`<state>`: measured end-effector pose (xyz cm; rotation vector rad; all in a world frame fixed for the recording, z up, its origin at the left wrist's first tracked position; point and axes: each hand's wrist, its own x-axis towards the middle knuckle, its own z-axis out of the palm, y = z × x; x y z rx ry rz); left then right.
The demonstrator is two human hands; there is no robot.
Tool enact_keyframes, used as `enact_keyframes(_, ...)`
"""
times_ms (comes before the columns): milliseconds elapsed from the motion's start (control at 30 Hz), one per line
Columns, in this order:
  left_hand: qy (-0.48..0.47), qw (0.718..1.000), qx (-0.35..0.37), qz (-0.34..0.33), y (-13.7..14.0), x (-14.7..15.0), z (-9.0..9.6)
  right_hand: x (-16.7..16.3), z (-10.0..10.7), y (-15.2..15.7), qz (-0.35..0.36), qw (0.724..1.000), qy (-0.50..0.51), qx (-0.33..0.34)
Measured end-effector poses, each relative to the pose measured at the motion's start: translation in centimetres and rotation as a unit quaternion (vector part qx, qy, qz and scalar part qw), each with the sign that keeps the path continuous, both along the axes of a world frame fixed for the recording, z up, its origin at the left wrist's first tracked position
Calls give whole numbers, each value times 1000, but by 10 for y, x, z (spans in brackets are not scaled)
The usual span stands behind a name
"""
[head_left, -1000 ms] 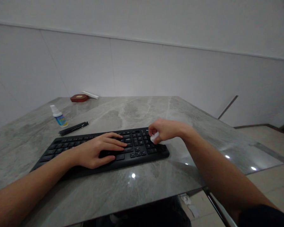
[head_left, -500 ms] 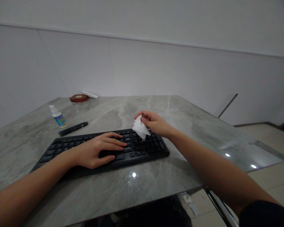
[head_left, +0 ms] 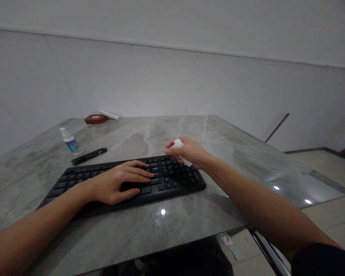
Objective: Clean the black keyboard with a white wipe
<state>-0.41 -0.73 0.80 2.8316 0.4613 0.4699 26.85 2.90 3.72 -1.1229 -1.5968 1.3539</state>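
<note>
Keyboard (head_left: 177,177): on the grey surface (head_left: 189,220), below both hands.
Left hand (head_left: 117,182): flat, fingers loosely spread, resting on the keys and gripping nothing; a sound brace, I judge, if its weight stays light.
Right hand (head_left: 189,150): half curled around the white tissue (head_left: 178,143), over the number pad's far edge; contact with keys unclear.
Tissue: bunched; better spread under the fingertips, I judge, for even, gentle pressure.
Spray bottle (head_left: 72,145): left, apart from both hands.
</note>
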Motion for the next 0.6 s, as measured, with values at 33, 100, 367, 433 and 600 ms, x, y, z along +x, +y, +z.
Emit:
enact_keyframes(33,0,1000,-1,1,0,0,0,0,-1,1,1,1000,6,0)
enact_keyframes(100,-2,1000,-2,2,0,-1,-1,-1,-4,4,-10,1000,24,-6)
enact_keyframes(367,-5,1000,-9,1,-1,0,1,-2,-7,7,11,993,103,-58)
enact_keyframes(433,-4,1000,-7,0,-1,0,0,-1,-4,6,8,992,109,-56)
enact_keyframes(600,-6,1000,-3,-3,0,1,0,4,5,5,23,980,158,-118)
